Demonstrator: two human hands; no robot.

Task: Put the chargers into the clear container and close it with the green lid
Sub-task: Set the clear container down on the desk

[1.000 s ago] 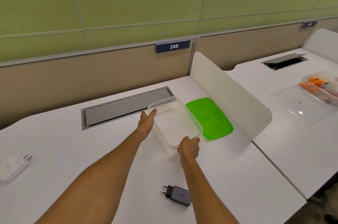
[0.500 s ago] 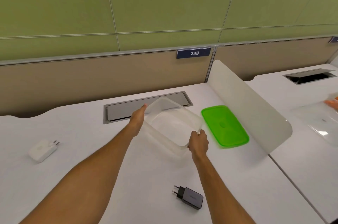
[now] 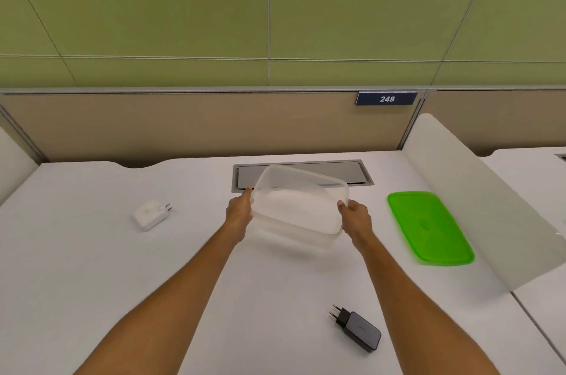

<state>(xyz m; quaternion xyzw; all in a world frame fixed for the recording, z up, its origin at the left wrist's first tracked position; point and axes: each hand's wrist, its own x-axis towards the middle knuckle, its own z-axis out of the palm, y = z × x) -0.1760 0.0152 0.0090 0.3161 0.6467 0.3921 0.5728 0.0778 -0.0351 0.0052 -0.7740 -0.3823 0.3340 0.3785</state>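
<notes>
white desk (image 3: 92,267) under a green panelled wall, w/ a beige partition behind and a number plate (image 3: 386,98) on it. since a sec ago the clear container (image 3: 298,206) has come off its spot right beside the green lid (image 3: 428,227) and now sits further left, tipped up w/ its opening toward the camera, so there's a gap between box and lid. that suggests the person is repositioning the box nearer the middle before loading, i.e. still prep, nothing packed yet. left hand (image 3: 240,212) is pressed flat-ish along the container's left end, fingers reaching up its far corner; right hand (image 3: 355,218) wraps the right end, thumb over the rim. both are grasping the box between them, neither fully clenched. it looks lifted or at least tilted off the desk, tho the clear plastic makes it hard to say if the near edge is touching. outward from there: the grey cable hatch (image 3: 303,174) lies just behind the box, lid flat on the desk to the right, near the white divider (image 3: 477,200). white charger (image 3: 151,215) lies well apart to the left, prongs pointing right. black charger (image 3: 358,330) lies near the front edge, closer to the right forearm. both chargers are outside the box, so next up is prob setting it down and freeing a hand.
</notes>
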